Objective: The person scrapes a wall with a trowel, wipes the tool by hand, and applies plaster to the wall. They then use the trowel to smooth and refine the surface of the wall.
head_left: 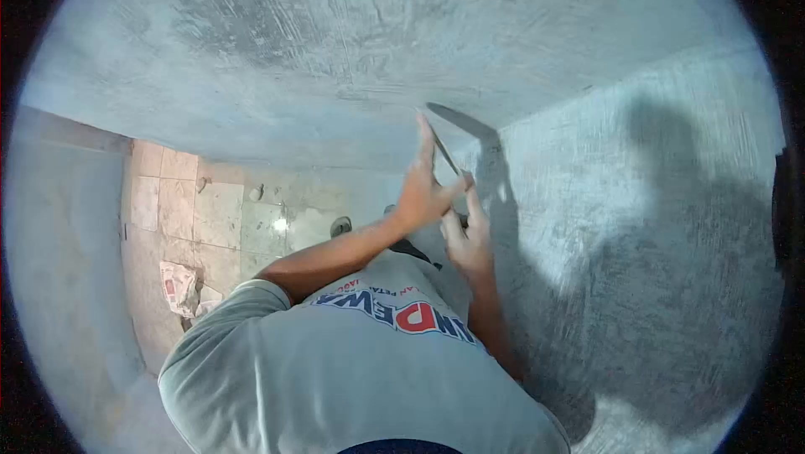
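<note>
A thin flat trowel-like blade (444,149), seen nearly edge-on, slants between my hands close to the wall; its exact kind does not show. My left hand (419,192) lies along one side of it, fingers stretched toward its upper end and thumb reaching to its lower end. Just below, my right hand (470,243) is closed near that lower end, with a finger raised to it. What its curled fingers grip, perhaps a handle, is mostly hidden. The blade casts a dark narrow shadow on the wall.
A grey plastered wall (360,43) with streaky marks spans the front and meets another plastered wall (637,286) on the right, where my shadow falls. Dusty floor tiles (218,215) lie at lower left, with a crumpled bag (179,286) and small lumps on them.
</note>
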`<control>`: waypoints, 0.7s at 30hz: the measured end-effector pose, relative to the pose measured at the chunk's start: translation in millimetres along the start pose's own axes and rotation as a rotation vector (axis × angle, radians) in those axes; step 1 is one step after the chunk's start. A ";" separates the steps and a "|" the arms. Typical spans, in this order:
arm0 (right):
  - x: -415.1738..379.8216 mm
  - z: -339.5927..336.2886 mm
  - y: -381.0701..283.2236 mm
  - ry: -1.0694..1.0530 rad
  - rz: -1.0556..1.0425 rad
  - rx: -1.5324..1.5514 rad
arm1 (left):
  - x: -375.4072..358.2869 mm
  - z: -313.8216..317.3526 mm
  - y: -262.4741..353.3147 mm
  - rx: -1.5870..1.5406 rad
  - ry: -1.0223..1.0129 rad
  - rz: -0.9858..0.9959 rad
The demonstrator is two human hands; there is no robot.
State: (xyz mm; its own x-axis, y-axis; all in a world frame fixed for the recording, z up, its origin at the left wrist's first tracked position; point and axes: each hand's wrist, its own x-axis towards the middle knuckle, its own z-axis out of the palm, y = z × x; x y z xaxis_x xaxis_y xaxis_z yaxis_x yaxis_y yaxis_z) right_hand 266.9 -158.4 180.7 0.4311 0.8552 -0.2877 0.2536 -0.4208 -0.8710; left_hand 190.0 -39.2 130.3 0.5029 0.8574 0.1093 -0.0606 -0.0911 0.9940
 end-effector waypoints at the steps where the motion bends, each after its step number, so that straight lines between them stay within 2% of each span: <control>1: 7.0 5.1 7.0 0.028 -0.074 -0.053 | 3.5 1.1 2.1 -0.024 0.007 0.003; 3: 21.8 15.3 20.0 0.096 -0.218 -0.165 | 10.2 -1.5 -6.8 -0.028 0.061 -0.005; 5: 40.9 19.6 3.4 0.006 -0.071 -0.140 | 15.0 -6.9 -21.2 0.013 0.103 -0.004; 6: 36.1 14.0 4.1 0.010 -0.231 -0.149 | 13.3 -6.8 -21.9 0.035 0.100 -0.003; 9: 7.6 4.9 20.5 0.101 -0.241 -0.053 | 5.1 6.4 -11.3 0.045 0.002 0.028; 11: 17.7 4.8 45.2 0.211 -0.276 -0.156 | 13.0 11.3 -4.5 0.043 -0.015 0.052; 12: 25.4 13.6 36.6 0.298 -0.368 -0.263 | 22.0 8.5 -6.3 0.036 -0.006 0.035; 14: 11.1 7.9 -5.4 0.259 -0.255 -0.329 | 24.6 10.6 -8.3 0.012 0.007 0.014; 17: 0.3 -9.8 6.1 0.060 0.063 -0.130 | 11.9 21.9 -9.4 -0.045 0.011 -0.019; 18: -4.9 -17.8 2.2 0.097 -0.025 -0.173 | 7.6 27.9 -4.6 -0.048 -0.025 -0.025; 21: -19.6 -31.5 11.9 0.110 0.043 0.058 | 1.9 34.4 3.2 0.006 -0.064 0.012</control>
State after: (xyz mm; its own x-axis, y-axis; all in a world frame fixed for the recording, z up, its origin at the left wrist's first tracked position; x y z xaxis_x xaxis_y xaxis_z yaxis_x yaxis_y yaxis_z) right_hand 288.8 -189.8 188.6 0.5336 0.7970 -0.2831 0.1835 -0.4358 -0.8811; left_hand 220.4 -55.3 133.8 0.5565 0.8220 0.1208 -0.0619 -0.1040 0.9927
